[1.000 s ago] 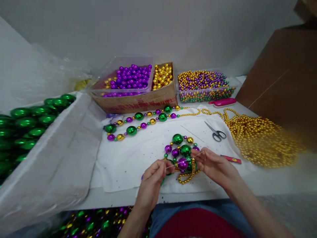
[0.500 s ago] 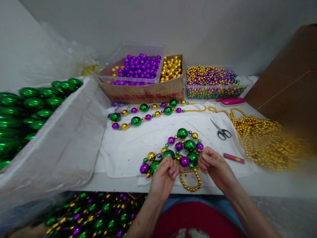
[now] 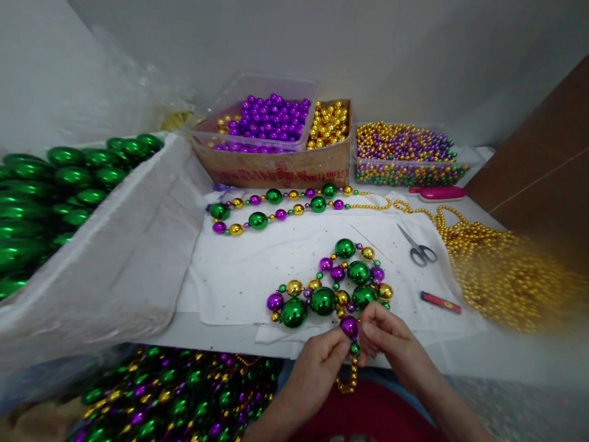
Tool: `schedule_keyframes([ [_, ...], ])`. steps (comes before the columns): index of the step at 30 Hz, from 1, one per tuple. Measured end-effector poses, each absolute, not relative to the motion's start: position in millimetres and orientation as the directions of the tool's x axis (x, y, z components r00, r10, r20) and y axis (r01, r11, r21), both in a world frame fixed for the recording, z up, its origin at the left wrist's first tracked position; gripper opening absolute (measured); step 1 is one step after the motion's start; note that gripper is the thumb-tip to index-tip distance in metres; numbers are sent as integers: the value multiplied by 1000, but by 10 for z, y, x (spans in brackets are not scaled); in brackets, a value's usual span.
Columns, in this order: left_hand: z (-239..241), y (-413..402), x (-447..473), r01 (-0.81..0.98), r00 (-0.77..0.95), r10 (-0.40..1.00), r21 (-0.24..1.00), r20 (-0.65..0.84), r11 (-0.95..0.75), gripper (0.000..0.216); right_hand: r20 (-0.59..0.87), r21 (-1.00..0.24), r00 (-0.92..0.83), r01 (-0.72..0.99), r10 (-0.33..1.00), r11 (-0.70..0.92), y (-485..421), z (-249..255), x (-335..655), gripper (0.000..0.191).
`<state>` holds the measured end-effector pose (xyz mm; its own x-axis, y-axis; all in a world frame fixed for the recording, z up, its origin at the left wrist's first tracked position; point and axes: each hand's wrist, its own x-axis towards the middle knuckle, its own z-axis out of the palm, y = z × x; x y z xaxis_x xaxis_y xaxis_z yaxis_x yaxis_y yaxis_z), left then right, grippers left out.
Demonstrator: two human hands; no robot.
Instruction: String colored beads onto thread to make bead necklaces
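Note:
A bead necklace point(image 3: 323, 301) of large green, purple and gold balls lies bunched near the table's front edge. My left hand point(image 3: 319, 362) is closed in a pinch on the necklace, beside a purple bead point(image 3: 350, 328). On that bead's other side, the bent fingers of my right hand point(image 3: 386, 334) close in a pinch; what sits between those fingertips is hidden. A small green bead point(image 3: 354, 348) shows between the hands. Below it a short gold bead strand point(image 3: 353, 376) hangs past the table edge.
A second necklace point(image 3: 257, 221) lies stretched out behind. Scissors point(image 3: 418, 253), a red lighter point(image 3: 440, 302) and a gold bead pile point(image 3: 510, 276) are at right. Boxes of purple beads point(image 3: 276, 123) and mixed beads point(image 3: 405, 147) line the wall. A foam box point(image 3: 151, 245) stands left.
Both hands have come closer together and lower, toward the table edge. The purple bead and gold strand have moved toward me with them. The camera view has shifted slightly.

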<state>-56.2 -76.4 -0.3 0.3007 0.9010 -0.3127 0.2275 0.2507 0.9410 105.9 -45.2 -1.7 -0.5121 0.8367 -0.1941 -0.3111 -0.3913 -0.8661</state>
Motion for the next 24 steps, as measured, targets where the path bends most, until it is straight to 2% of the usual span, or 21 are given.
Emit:
schedule_keyframes([
  [3, 117, -730, -644, 178, 419, 853, 949, -311, 259, 34, -187, -796, -514, -421, 837, -436, -424, 57, 1047, 20],
  [7, 252, -597, -661, 167, 445, 845, 955, -296, 246, 32, -186, -740, -495, -498, 849, -453, -296, 246, 1079, 19],
  [11, 472, -534, -572, 173, 453, 870, 976, -195, 128, 31, -138, -759, -471, -514, 871, -398, -283, 577, 1210, 15],
  [15, 700, -606, -495, 151, 592, 803, 988, -63, -34, 31, -145, -808, -480, -447, 865, -384, -467, 876, 1408, 14],
  [20, 665, -605, -419, 242, 506, 857, 970, -104, -25, 29, -197, -826, -374, -434, 906, -359, -517, 757, 1526, 18],
  [24, 475, -637, -339, 246, 546, 824, 969, -152, 16, 27, -254, -829, -360, -398, 898, -394, -560, 512, 1593, 18],
])
